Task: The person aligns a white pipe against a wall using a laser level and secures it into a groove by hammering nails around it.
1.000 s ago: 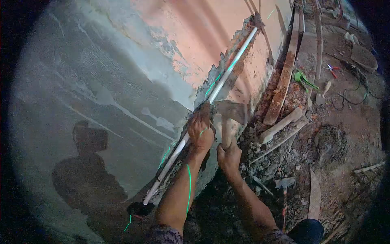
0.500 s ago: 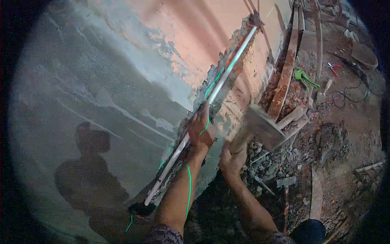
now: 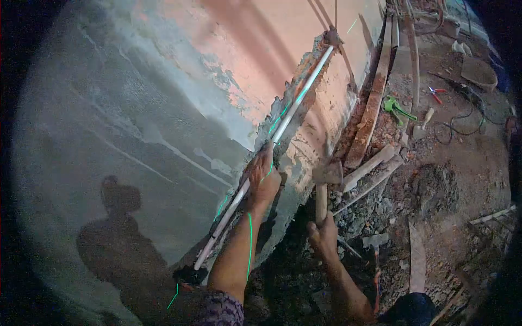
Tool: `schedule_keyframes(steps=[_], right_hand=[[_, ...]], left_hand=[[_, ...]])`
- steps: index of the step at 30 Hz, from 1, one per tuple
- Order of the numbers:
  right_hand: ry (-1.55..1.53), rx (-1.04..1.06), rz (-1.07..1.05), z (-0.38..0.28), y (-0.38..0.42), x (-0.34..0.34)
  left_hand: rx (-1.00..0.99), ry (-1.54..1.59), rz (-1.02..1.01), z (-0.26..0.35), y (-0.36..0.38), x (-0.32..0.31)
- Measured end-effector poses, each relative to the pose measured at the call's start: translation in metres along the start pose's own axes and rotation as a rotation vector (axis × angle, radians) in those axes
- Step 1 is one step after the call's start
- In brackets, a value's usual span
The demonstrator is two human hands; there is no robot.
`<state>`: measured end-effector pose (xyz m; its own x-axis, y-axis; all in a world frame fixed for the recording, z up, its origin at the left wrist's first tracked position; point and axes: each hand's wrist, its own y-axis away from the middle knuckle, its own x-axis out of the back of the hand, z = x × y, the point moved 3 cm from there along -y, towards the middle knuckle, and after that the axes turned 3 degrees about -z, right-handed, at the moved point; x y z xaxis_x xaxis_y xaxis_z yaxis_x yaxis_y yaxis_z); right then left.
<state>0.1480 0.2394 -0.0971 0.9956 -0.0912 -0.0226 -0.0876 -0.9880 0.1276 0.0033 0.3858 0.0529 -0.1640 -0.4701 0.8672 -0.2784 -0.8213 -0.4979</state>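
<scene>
A white pipe runs slantwise along a rough chiselled groove in the wall. My left hand is closed over the middle of this pipe, its fingers inside the groove. To the right, my right hand grips the wooden handle of a hammer. The hammer's blurred head is raised in front of the broken lower wall, apart from the pipe. Thin green lines of light fall across the wall, my left hand and its forearm.
Along the wall base lie a long plank and shorter wood pieces amid rubble. On the ground are a green tool, red-handled pliers, a trowel, black cable and a second hammer.
The hammer has swung: its handle now stands nearly upright, and my right hand is lower and slightly further right. My left hand stays on the pipe. The view has shifted slightly.
</scene>
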Motion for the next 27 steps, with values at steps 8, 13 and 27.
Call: schedule_keyframes(steps=[8,13,27], right_hand=[[0.093,0.116,0.306,0.080,0.031,0.047],[-0.154,-0.083,0.390,0.154,0.026,0.070],[-0.748,-0.512,0.573,0.140,0.045,0.129]], left_hand=[[-0.121,-0.075,0.066,-0.009,0.012,-0.011],[-0.250,-0.024,0.128,0.003,0.012,0.002],[-0.198,0.209,0.162,0.013,0.038,0.000]])
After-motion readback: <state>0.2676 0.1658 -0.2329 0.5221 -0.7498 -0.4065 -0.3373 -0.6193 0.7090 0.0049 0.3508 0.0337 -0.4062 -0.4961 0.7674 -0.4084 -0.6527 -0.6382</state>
